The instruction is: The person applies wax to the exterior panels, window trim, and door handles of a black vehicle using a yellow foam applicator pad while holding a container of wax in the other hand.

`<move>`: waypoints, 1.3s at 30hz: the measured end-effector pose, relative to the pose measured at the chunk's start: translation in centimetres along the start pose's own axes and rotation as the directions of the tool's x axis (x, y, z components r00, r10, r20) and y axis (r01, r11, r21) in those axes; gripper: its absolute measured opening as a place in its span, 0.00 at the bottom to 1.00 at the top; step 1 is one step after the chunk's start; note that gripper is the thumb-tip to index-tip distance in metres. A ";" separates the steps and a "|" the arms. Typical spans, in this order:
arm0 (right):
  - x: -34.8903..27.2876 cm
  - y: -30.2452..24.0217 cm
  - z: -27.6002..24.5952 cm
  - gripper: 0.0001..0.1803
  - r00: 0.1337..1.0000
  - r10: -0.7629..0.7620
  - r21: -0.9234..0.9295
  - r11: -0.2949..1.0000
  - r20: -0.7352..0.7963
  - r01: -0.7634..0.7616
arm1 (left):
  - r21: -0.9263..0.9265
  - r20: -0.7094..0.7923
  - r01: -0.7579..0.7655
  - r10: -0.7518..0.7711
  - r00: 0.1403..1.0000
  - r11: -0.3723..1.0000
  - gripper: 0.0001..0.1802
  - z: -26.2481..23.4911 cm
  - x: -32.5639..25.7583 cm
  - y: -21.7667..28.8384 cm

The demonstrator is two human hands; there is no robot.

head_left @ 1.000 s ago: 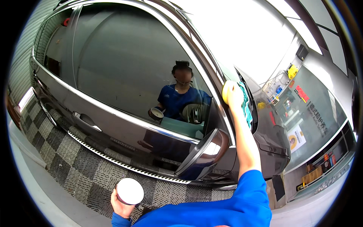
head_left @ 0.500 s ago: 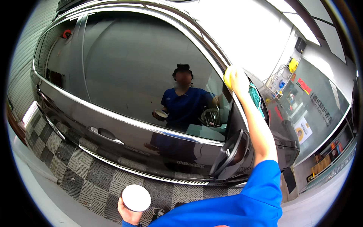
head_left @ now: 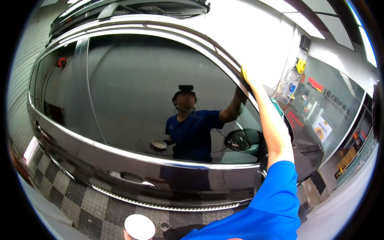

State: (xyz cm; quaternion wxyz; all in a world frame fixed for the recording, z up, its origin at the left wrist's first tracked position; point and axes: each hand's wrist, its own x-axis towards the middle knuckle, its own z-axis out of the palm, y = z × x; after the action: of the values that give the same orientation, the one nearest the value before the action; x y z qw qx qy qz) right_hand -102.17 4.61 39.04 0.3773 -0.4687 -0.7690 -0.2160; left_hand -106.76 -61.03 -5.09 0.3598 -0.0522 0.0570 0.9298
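Right hand [head_left: 249,79] holds yellow pad [head_left: 243,73] at the windshield pillar [head_left: 231,66], finger detail washed out. Left hand [head_left: 127,235], mostly cropped, grips white-topped round tub [head_left: 139,227].

The window [head_left: 124,88] sits in the near side of the car [head_left: 224,176], filling the middle of the view. From that middle, the roof box [head_left: 136,12] lies at 11 o'clock, on the roof. Between 1 and 2 o'clock, the right grip [head_left: 250,79] has the pad [head_left: 243,75] at the window's outer edge; the arm [head_left: 276,132] reaches it from 5 o'clock, before the car. The cloth [head_left: 277,108] lies beyond the arm, near 3 o'clock. At 7 o'clock, the tub [head_left: 139,227] is in the left grip [head_left: 127,235], above the floor [head_left: 72,204].
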 end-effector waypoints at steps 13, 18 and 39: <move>5.5 -12.5 -1.3 0.11 0.937 -0.165 0.000 0.985 -0.307 0.173 | 0.336 -0.013 0.332 -0.348 0.937 0.881 0.31 9.9 16.5 5.9; -5.8 -0.2 -1.1 0.13 0.955 0.162 -0.074 0.980 -0.248 -0.186 | 0.341 0.029 0.399 -0.434 0.900 0.851 0.30 11.1 18.1 6.5; -5.8 -2.7 -3.0 0.14 0.855 0.494 -0.118 0.850 -0.158 -0.513 | 0.474 -0.325 0.364 -0.226 0.918 0.802 0.32 16.9 20.9 12.5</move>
State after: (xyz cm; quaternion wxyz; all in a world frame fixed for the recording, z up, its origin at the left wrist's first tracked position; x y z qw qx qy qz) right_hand -101.79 -1.97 36.46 0.4290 -0.6681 -0.5751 -0.1971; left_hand -131.53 -53.96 9.56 0.4912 -0.0779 0.3451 0.7959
